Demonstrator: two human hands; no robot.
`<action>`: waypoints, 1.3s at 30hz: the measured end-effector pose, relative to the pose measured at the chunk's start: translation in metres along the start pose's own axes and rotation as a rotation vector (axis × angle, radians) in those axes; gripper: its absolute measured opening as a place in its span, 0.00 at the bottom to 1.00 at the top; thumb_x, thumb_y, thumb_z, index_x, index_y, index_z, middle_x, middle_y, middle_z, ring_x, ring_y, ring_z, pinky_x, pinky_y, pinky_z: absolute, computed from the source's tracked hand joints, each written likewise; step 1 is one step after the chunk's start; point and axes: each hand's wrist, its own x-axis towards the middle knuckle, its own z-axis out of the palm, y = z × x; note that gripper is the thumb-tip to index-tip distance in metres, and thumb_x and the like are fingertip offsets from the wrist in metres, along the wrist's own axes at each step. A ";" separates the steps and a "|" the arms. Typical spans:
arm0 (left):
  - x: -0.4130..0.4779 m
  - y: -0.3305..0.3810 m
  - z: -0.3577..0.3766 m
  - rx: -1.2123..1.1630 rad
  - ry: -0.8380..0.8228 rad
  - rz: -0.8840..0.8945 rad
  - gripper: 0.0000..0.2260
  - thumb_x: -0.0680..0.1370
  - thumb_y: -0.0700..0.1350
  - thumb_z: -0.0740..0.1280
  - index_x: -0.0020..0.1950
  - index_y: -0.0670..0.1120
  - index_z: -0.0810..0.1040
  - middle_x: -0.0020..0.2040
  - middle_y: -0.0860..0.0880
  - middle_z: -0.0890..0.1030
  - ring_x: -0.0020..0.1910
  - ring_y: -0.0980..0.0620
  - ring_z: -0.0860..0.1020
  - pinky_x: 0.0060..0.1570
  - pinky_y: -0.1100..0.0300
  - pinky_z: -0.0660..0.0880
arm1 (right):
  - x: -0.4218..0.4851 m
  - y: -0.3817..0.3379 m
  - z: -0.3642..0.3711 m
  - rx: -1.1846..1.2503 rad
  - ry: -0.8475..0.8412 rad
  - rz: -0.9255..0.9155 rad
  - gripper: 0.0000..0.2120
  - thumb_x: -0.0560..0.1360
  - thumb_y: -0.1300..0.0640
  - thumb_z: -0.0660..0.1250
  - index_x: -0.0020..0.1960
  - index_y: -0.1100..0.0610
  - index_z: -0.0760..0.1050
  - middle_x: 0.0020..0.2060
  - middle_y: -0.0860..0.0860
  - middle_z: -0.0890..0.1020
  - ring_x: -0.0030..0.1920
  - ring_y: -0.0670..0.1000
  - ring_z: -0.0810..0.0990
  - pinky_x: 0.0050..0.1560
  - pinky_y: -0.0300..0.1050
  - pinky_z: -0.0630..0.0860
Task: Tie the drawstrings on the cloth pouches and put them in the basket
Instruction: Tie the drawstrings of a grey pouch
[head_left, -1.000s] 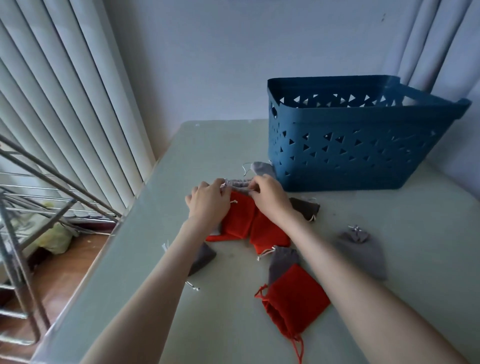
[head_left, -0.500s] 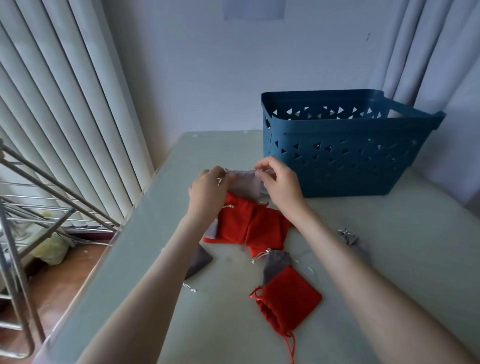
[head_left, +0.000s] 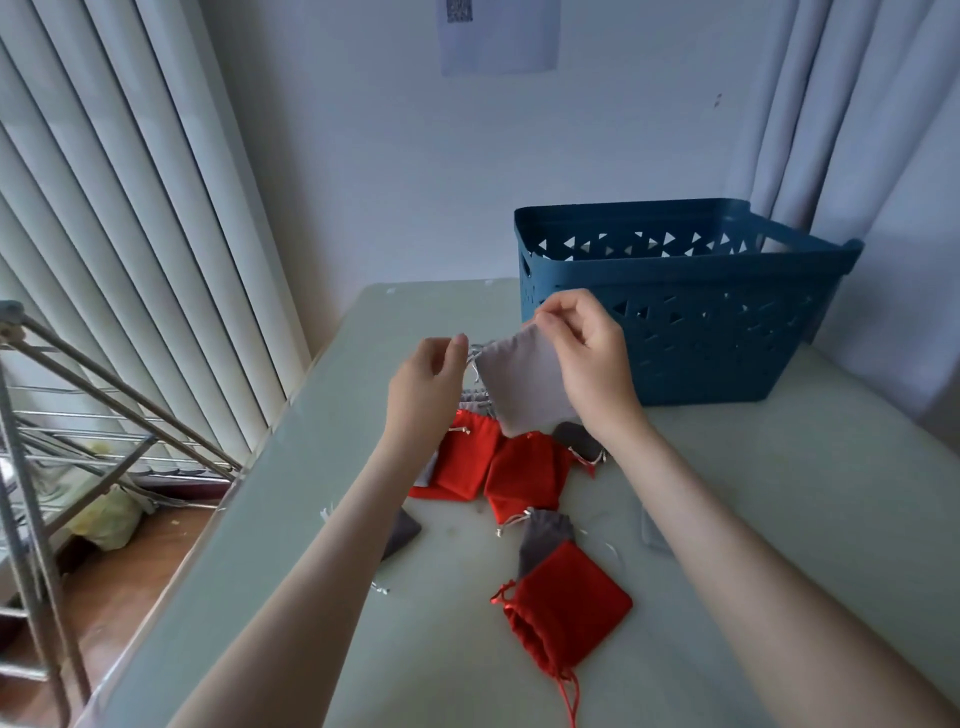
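1. Light grey pouch (head_left: 524, 384) aloft between both hands' fingers, mouth uppermost, long axis hanging down, slightly tilted.
2. Left hand (head_left: 431, 374) pinching its drawstring (head_left: 474, 358); right hand (head_left: 587, 358) pinching the top corner.
3. Blue basket (head_left: 675, 332) just beyond the right fingers (head_left: 558, 312), contents hidden.
4. Red pouches (head_left: 524, 473) below the fingers, on the worktop (head_left: 779, 493).

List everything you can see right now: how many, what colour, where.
Held pouch: one, light grey, up above table.
Red pouches: three, on table under the hands.
Dark grey pouches: at least three, among the red ones.
Basket: one, blue, table's far right.
Table: one, pale green.
Blinds: white, left.
Metal rack: one, lower left.
Paper: one, white, wall.
Left hand: pinches held pouch's drawstring.
Right hand: fingers pinch its top corner.
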 end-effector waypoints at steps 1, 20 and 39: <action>-0.002 0.000 0.003 0.017 -0.040 -0.028 0.14 0.81 0.54 0.57 0.48 0.46 0.76 0.37 0.52 0.75 0.41 0.51 0.73 0.43 0.59 0.66 | -0.003 -0.001 -0.001 0.045 0.020 0.036 0.08 0.77 0.65 0.63 0.43 0.54 0.73 0.38 0.49 0.78 0.40 0.43 0.77 0.45 0.31 0.70; -0.027 -0.062 0.041 -0.385 -0.232 -0.340 0.17 0.81 0.53 0.58 0.39 0.47 0.80 0.41 0.52 0.83 0.43 0.56 0.79 0.53 0.60 0.73 | -0.051 0.081 -0.010 0.134 0.096 0.660 0.10 0.79 0.63 0.61 0.41 0.55 0.76 0.37 0.50 0.77 0.38 0.47 0.73 0.37 0.37 0.69; -0.015 -0.064 0.014 -0.689 -0.158 -0.358 0.19 0.82 0.53 0.55 0.36 0.46 0.72 0.35 0.51 0.78 0.37 0.53 0.76 0.35 0.64 0.72 | -0.038 0.075 -0.041 0.466 0.138 0.694 0.13 0.81 0.62 0.56 0.40 0.58 0.72 0.26 0.47 0.72 0.27 0.44 0.68 0.28 0.34 0.69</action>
